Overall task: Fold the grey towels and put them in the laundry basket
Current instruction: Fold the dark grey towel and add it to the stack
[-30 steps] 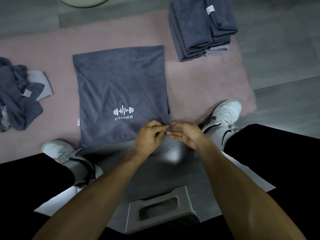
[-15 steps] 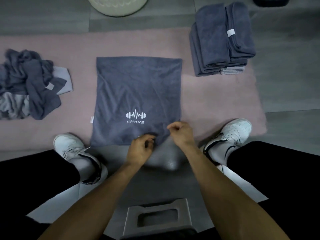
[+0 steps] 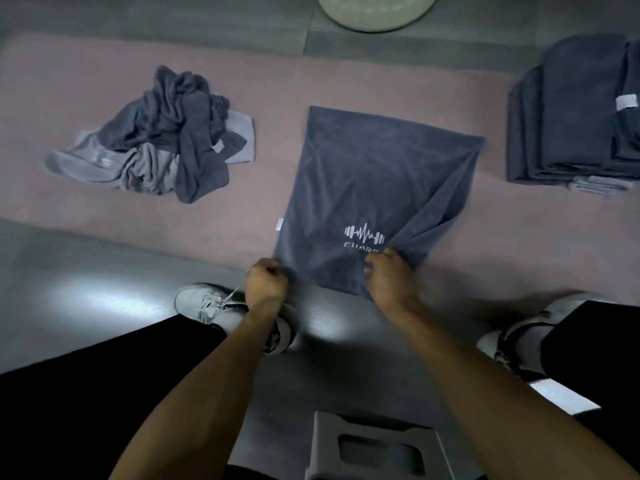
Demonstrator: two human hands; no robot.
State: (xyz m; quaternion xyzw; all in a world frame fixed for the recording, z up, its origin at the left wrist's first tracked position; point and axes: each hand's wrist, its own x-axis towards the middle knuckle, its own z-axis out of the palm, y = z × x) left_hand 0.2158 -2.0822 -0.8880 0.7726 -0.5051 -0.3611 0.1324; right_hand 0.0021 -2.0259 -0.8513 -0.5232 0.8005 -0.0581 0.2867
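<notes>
In the head view the grey towel [image 3: 377, 188] lies flat on the pink rug, its long axis running straight away from both hands, the left hand [image 3: 266, 282] pinching its near left corner and the right hand [image 3: 389, 271] gripping the bunched near right corner (white logo just beyond).

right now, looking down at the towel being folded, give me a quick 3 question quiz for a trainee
1. True or false: both hands grip the near edge of the logo towel.
2. Which lies to the person's right of that towel?
A. the crumpled towel pile
B. the folded towel stack
C. the round pale object
3. Fill in: the towel's far part lies on the ____ rug.

Key:
1. True: the left hand holds the near left corner, and the right hand bunches cloth below the logo.
2. B
3. pink
</notes>
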